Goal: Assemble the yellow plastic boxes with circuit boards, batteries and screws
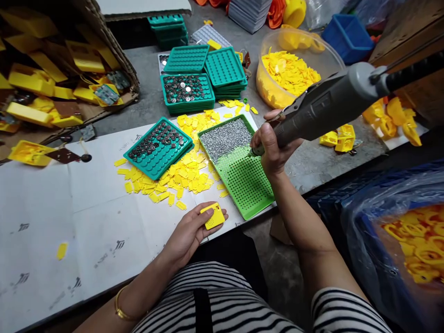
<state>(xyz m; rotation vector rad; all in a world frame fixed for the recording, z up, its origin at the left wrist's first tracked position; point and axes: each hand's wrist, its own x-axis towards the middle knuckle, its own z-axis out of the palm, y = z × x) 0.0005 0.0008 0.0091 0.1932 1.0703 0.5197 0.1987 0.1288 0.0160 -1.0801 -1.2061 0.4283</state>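
My left hand holds a small yellow plastic case near the table's front edge, thumb across its top. A grey electric screwdriver is gripped in my right hand, its cord running off to the upper right. The screwdriver's tip points down over a green perforated tray. Small silver screws fill the far part of that tray. Left of it, many flat yellow plastic pieces lie scattered, with a teal tray of round, dark metallic parts resting on them.
A cardboard box of yellow housings stands at the left. Stacked teal trays sit at the back, beside a clear tub of yellow pieces. At the right, a blue crate lined with plastic holds yellow and orange parts.
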